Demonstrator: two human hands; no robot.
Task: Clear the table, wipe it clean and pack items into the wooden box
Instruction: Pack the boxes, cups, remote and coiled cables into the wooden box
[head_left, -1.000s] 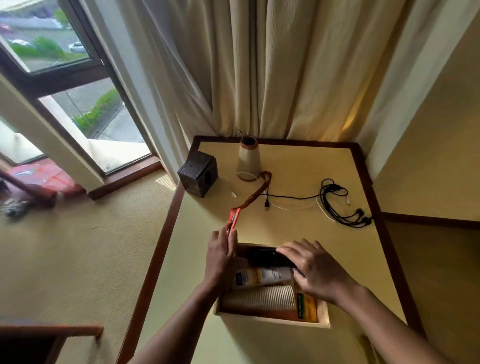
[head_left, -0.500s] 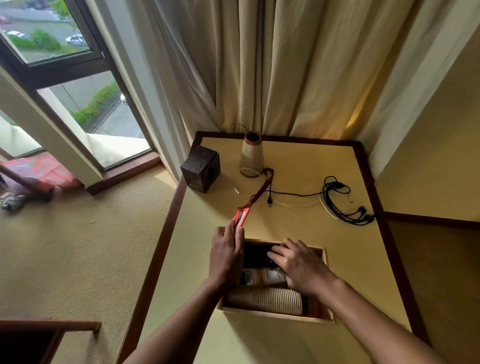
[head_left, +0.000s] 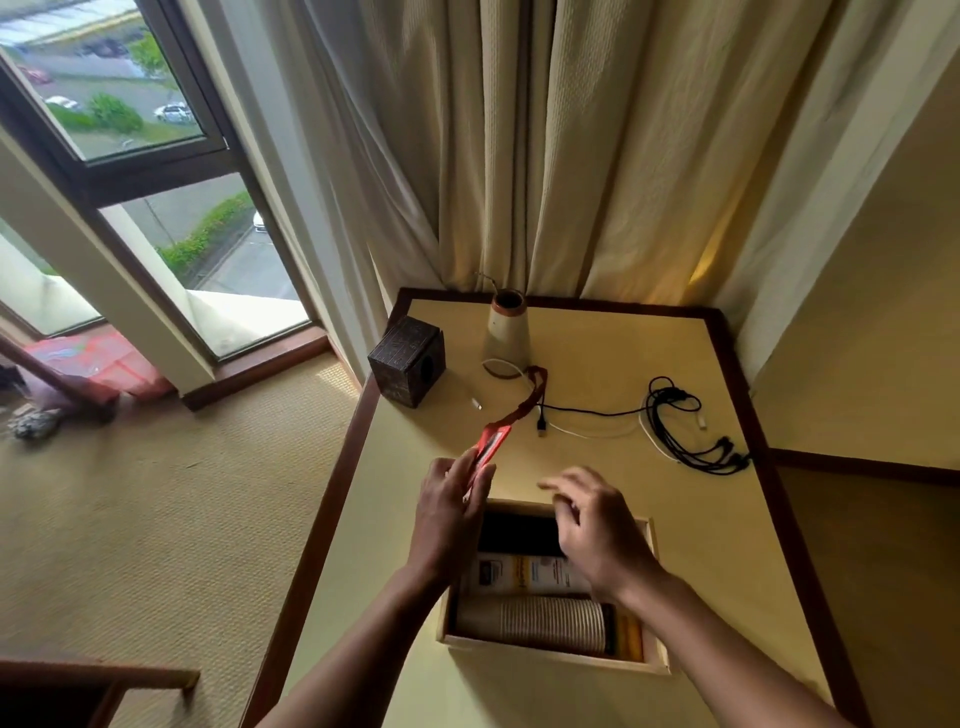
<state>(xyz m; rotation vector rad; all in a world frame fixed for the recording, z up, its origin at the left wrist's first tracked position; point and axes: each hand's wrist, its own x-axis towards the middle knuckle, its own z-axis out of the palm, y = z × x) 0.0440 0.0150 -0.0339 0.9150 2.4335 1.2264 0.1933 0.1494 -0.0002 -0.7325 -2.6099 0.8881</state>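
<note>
Right hand (head_left: 597, 530) has lifted, fingers loose; left hand (head_left: 449, 512) pinches flat red case (head_left: 488, 448) above wooden box (head_left: 550, 656).

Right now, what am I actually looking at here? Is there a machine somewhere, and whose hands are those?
No machine: a person wears a wide-angle camera on the head, so the one picture looks forward and down at their own two bare hands. They are packing a wooden box that sits on a yellow table with a dark rim.

The left hand grips a red card holder at the box's far left corner; its red strap trails back towards a pale cone-shaped vase. The right hand hovers over the box, fingers loosely spread, holding nothing.

In the box lie a stack of paper cups on its side, a white and yellow packet and something black. Still on the table: a dark wooden cube and a tangle of black cables with a white one.
</note>
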